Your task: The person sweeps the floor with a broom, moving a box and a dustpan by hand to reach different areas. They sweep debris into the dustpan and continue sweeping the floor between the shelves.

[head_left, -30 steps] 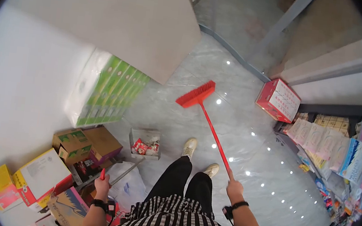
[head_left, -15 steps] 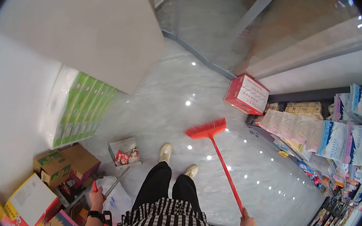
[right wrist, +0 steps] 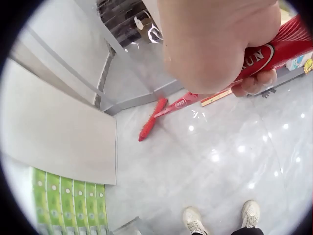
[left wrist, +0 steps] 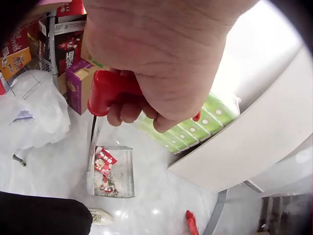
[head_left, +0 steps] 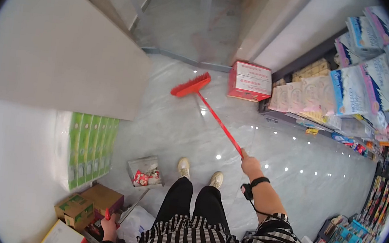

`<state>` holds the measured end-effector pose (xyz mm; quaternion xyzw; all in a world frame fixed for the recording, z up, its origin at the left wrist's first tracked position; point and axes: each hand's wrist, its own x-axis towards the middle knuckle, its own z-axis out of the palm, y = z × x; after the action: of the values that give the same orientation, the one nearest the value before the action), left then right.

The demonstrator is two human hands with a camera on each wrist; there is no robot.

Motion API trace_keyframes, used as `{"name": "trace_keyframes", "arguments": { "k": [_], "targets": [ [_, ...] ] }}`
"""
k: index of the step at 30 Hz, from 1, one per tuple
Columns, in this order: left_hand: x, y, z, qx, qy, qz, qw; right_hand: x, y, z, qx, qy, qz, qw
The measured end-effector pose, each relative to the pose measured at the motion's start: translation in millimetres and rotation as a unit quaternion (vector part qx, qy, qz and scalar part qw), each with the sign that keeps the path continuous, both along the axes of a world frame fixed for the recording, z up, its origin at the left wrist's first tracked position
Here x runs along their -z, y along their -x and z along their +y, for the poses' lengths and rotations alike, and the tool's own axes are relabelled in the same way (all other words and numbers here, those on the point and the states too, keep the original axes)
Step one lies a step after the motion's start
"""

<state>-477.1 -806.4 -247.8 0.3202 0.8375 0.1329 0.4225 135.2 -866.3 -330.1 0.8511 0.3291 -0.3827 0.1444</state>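
My right hand [head_left: 251, 165] grips the upper end of a red broom [head_left: 220, 124], its arm stretched forward. The broom's red bristle head [head_left: 191, 87] is out on the tiled floor, near the glass partition. In the right wrist view the fingers [right wrist: 252, 85] curl round the printed red handle. My left hand [head_left: 109, 227], low at the left, holds the red grip [left wrist: 102, 98] of a long-handled metal dustpan [left wrist: 126, 169]. The pan rests on the floor left of my shoes, with red wrappers [left wrist: 103, 159] and dark dirt in it.
Green tissue packs [head_left: 88, 150] stand at the left below a pale panel [head_left: 68, 49]. Cartons [head_left: 104, 195] and a white plastic bag [head_left: 137, 223] lie beside my left leg. A red-and-white box [head_left: 251, 82] sits by the partition, and stocked shelves [head_left: 303, 95] line the right.
The broom head first came back toward me, then went forward to near the partition as my right arm reached out. The head view has turned. The left hand keeps holding the dustpan.
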Motion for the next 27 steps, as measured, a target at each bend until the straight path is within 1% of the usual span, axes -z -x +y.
{"name": "trace_keyframes", "arguments": {
  "k": [1,2,3,4,8,9,11,12,14,15,17,18,19,20,22,23,25,27],
  "targets": [
    [-0.7,-5.9,3.5,0.002,0.000,0.011,1.000,1.1,1.3,-28.9,-0.010,-0.009,-0.015,1.000],
    [4.5,-9.1,6.1,0.007,-0.002,0.000,1.000,-13.8,3.4,-52.6,0.021,0.003,0.007,1.000],
    [9.8,-9.0,6.6,0.015,-0.003,0.001,1.000,-18.3,4.7,-90.1,0.029,-0.011,0.015,0.999],
    [14.2,-10.3,7.6,0.022,-0.004,0.002,1.000,-29.3,6.9,-127.1,0.039,0.003,0.009,0.999],
    [30.7,-19.6,17.9,0.048,0.010,-0.017,0.999,-110.0,18.4,-251.5,0.092,0.127,-0.026,0.987],
    [36.9,-21.4,20.1,0.040,0.006,-0.037,0.998,-128.2,21.3,-277.4,0.108,0.141,-0.042,0.983],
    [33.6,-29.9,28.2,0.025,0.018,-0.063,0.998,-165.1,27.3,-306.0,0.148,0.184,-0.079,0.969],
    [37.0,-30.8,29.3,0.038,0.018,-0.064,0.997,-190.8,33.0,-302.7,0.164,0.182,-0.094,0.965],
    [46.1,-31.2,35.4,0.062,0.012,-0.060,0.996,-190.6,41.5,-348.8,0.136,0.184,-0.116,0.967],
    [38.8,-40.4,39.1,0.067,0.042,-0.048,0.996,-196.2,52.3,-355.9,0.142,0.178,-0.113,0.967],
    [29.7,-51.9,43.4,0.078,0.039,-0.036,0.996,-220.4,61.9,-372.6,0.104,0.152,-0.139,0.973],
    [27.4,-60.6,41.2,0.086,0.043,-0.023,0.995,-218.2,62.6,-382.2,0.113,0.154,-0.143,0.971],
    [29.2,-62.8,39.9,0.125,0.023,0.001,0.992,-211.4,67.6,-390.5,0.123,0.137,-0.123,0.975],
    [30.7,-63.4,36.7,0.140,0.025,-0.006,0.990,-210.1,75.0,-401.1,0.135,0.120,-0.103,0.978],
    [30.8,-62.4,29.4,0.130,0.010,-0.031,0.991,-226.6,80.8,-356.7,0.150,0.111,-0.058,0.981],
    [27.3,-66.0,25.3,0.143,0.010,-0.034,0.989,-217.0,80.0,-349.9,0.147,0.088,-0.043,0.984],
    [15.8,-72.5,16.0,0.157,0.012,0.005,0.987,-180.6,67.4,-341.1,0.131,0.044,-0.006,0.990],
    [14.1,-66.6,8.2,0.161,-0.010,0.009,0.987,-139.0,49.6,-338.9,0.107,-0.005,0.017,0.994]
  ]
}}
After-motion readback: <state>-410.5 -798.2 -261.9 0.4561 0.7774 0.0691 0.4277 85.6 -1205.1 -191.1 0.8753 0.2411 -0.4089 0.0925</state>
